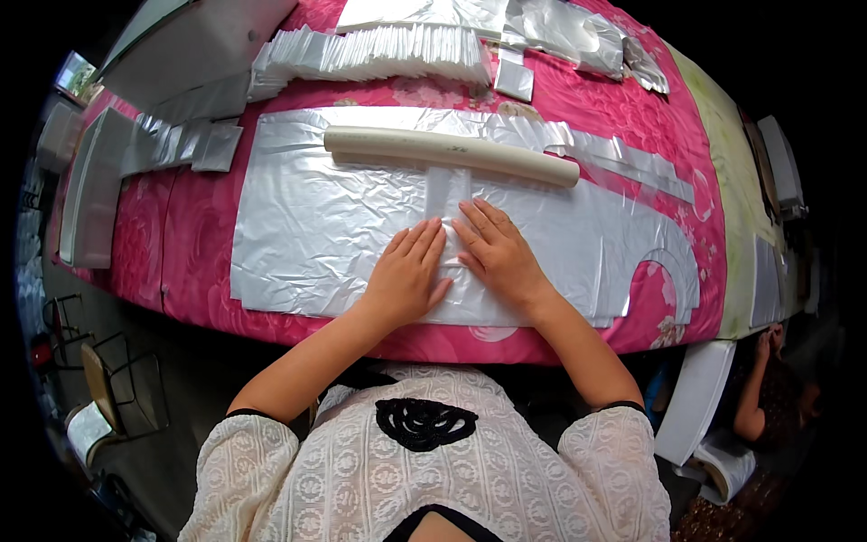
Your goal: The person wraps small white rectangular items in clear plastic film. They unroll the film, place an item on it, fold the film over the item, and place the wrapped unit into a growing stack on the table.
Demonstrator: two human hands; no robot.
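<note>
My left hand (406, 274) lies palm down on a narrow folded plastic bag (444, 191), fingers stretched out and pointing away from me. My right hand (502, 256) presses flat on the same folded bag from the right, its fingers straight and slightly apart. The two hands nearly meet at the bag's middle and cover part of it. Beneath it spreads a pile of silvery plastic bags (312, 226), with curved handle cut-outs at the right. A cream-coloured tube (452, 154) rests across the pile beyond my fingertips, over the folded bag's far end.
A long row of folded bags (370, 56) stands at the back, with loose silver plastic (569, 36) beside it. More folded bags (172, 149) lie left, near a translucent bin (97, 190) and a large white box (194, 50). A pink flowered cloth (199, 262) covers the table. Another person (768, 397) is at right.
</note>
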